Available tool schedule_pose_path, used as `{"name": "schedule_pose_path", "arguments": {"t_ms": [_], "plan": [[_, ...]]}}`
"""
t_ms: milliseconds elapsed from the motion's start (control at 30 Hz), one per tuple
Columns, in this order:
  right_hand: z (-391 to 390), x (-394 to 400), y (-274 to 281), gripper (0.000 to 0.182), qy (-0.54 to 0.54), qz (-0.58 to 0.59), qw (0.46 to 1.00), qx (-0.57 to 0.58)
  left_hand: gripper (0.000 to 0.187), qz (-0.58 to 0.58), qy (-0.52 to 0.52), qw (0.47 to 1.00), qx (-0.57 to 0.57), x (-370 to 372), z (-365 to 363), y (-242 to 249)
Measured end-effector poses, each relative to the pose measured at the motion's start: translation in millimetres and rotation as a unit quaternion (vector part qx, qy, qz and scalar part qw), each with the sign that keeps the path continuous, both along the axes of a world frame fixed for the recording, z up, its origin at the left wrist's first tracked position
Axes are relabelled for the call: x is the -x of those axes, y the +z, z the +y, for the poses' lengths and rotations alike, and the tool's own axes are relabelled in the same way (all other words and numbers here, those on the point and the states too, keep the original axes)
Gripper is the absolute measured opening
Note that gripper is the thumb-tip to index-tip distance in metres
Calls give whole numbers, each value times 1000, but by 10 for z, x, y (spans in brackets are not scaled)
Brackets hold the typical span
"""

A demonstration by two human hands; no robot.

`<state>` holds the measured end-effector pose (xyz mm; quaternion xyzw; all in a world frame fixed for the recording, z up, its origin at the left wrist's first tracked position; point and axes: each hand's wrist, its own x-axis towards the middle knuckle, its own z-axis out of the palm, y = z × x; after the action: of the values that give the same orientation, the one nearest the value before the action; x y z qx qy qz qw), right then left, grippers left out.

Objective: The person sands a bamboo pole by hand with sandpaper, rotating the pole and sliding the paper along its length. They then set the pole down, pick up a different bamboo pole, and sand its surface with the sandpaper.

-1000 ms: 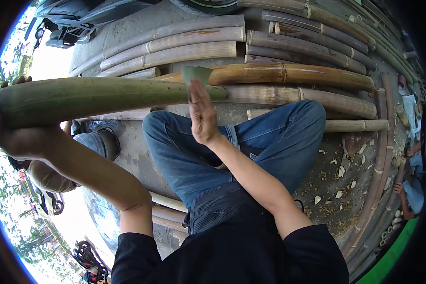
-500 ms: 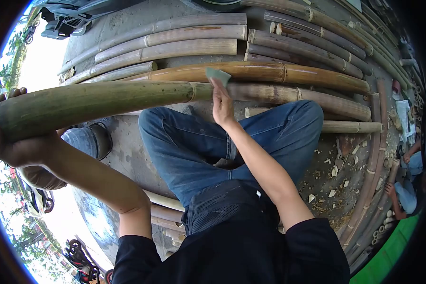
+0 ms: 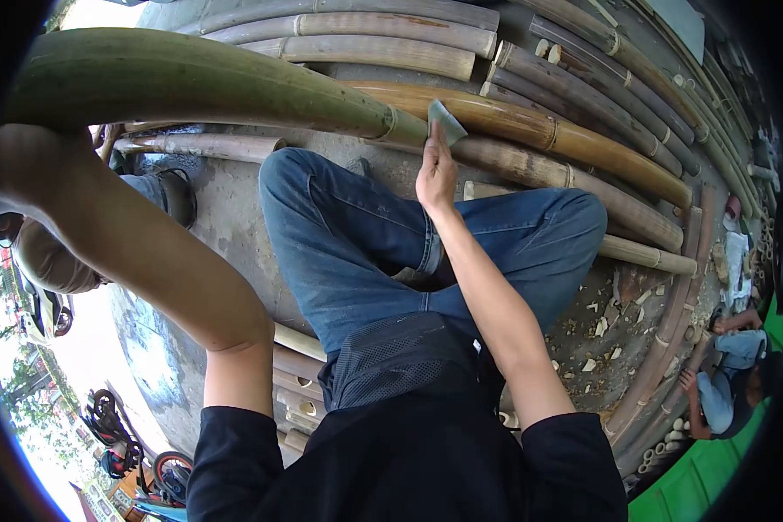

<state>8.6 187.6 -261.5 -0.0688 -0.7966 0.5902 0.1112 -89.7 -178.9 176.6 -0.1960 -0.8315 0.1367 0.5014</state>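
Hands first, from the left. The left hand [image 3: 13,161] is up at the left edge of the view, under the thick end of the green bamboo pole [image 3: 191,83]. Its fingers are hidden, so I cannot tell how they close, but the pole rests on it. A second ago this end sat lower, near the middle of the left side. Now it is raised high, close to the top left corner, and the pole slopes down to the right.

Next to the left arm, on the concrete floor [image 3: 235,235], there is a dark shoe [image 3: 170,196] of another person.

In the middle are the person's blue jeans [image 3: 365,252], with the legs crossed on the floor.

The right hand [image 3: 437,174] is above the knee. Its fingers are pinched on a small green pad [image 3: 446,122]. The pad is pressed on the pole where the green part ends at a ring. A second ago the hand and pad were more to the left, at the pole's green part. They have slid to the right along the pole.

Behind the hand lie many brown bamboo poles [image 3: 531,130] side by side on the floor, running to the right edge. One of them is shiny and yellow-brown.

Near the right edge of the floor are small pale wood chips [image 3: 596,326]. In the bottom right corner another person [image 3: 726,383] in light blue sits low.
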Motion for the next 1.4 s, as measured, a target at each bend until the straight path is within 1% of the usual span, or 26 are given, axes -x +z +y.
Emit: {"name": "schedule_pose_path", "arguments": {"t_ms": [33, 67, 100, 133, 200, 233, 300, 333, 400, 467, 567, 667, 700, 733, 800, 833, 867, 933, 967, 1000, 1067, 1100, 1167, 1200, 1267, 1400], "plan": [[68, -9, -9, 56, 15, -16, 1000, 5, 41, -39, -83, 976, -196, 145, -246, -143], [105, -3, 1, 56, 28, -32, 999, 10, 52, -75, -164, 907, -381, 238, -352, -243], [42, 46, 205, 55, 41, 21, 999, 7, 52, -94, -211, 855, -465, 270, -280, -296], [-94, 56, 570, 54, 54, 65, 996, 6, 53, -111, -237, 836, -482, 254, -139, -288], [-374, 82, 1347, 52, 85, 184, 979, 37, 53, -138, -275, 815, -492, 267, 108, -275], [-454, 98, 1367, 52, 89, 183, 978, 38, 54, -147, -289, 807, -494, 269, 157, -249], [-566, 132, 1388, 52, 67, 266, 961, 31, 54, -169, -313, 786, -506, 311, 200, -232], [-528, 145, 1251, 52, 65, 270, 960, 32, 55, -178, -331, 774, -509, 310, 218, -219], [-268, 110, 613, 53, 43, 167, 985, -21, 56, -203, -380, 741, -515, 285, 269, -207], [70, 24, 55, 54, 19, -2, 999, -26, 56, -238, -436, 700, -513, 222, 410, -239], [109, -61, 84, 55, 39, 3, 999, -27, 57, -292, -527, 619, -505, 102, 611, -304], [-347, 6, 1042, 58, 73, 179, 981, -9, 59, -326, -567, 572, -495, 16, 784, -402], [-479, 47, 1300, 64, 67, 237, 969, 3, 59, -334, -573, 561, -494, -5, 804, -421], [-576, 94, 1420, 64, 68, 239, 969, 6, 59, -341, -579, 554, -492, -24, 824, -433], [-690, 188, 1553, 73, -7, 301, 952, -55, 60, -346, -582, 547, -493, -30, 824, -434], [-706, 312, 1398, 77, -54, 325, 939, -101, 61, -344, -582, 547, -495, -24, 806, -405], [-667, 336, 1346, 77, -53, 327, 938, -102, 61, -339, -575, 552, -500, -11, 771, -354], [-534, 353, 1227, 71, 1, 304, 950, -77, 62, -338, -572, 547, -509, 1, 711, -299], [-475, 352, 1286, 68, 21, 310, 947, -85, 62, -338, -572, 547, -509, 4, 729, -285], [-401, 352, 1333, 68, 22, 308, 947, -85, 62, -341, -575, 542, -509, 16, 754, -300], [-275, 339, 1382, 70, 133, 271, 952, -50, 63, -354, -587, 527, -503, 40, 842, -385], [-256, 338, 1385, 70, 134, 272, 952, -49, 64, -361, -595, 516, -499, 28, 895, -422], [-215, 328, 1381, 73, 181, 260, 947, -42, 64, -372, -609, 498, -492, 29, 950, -493], [-221, 322, 1334, 73, 179, 256, 949, -42, 65, -376, -613, 493, -490, 11, 986, -527], [-286, 275, 1172, 75, 82, 298, 949, -57, 65, -379, -613, 489, -491, -7, 1034, -550], [-131, 128, 564, 71, 33, 269, 960, -78, 67, -390, -619, 483, -482, 38, 1040, -498]]}}
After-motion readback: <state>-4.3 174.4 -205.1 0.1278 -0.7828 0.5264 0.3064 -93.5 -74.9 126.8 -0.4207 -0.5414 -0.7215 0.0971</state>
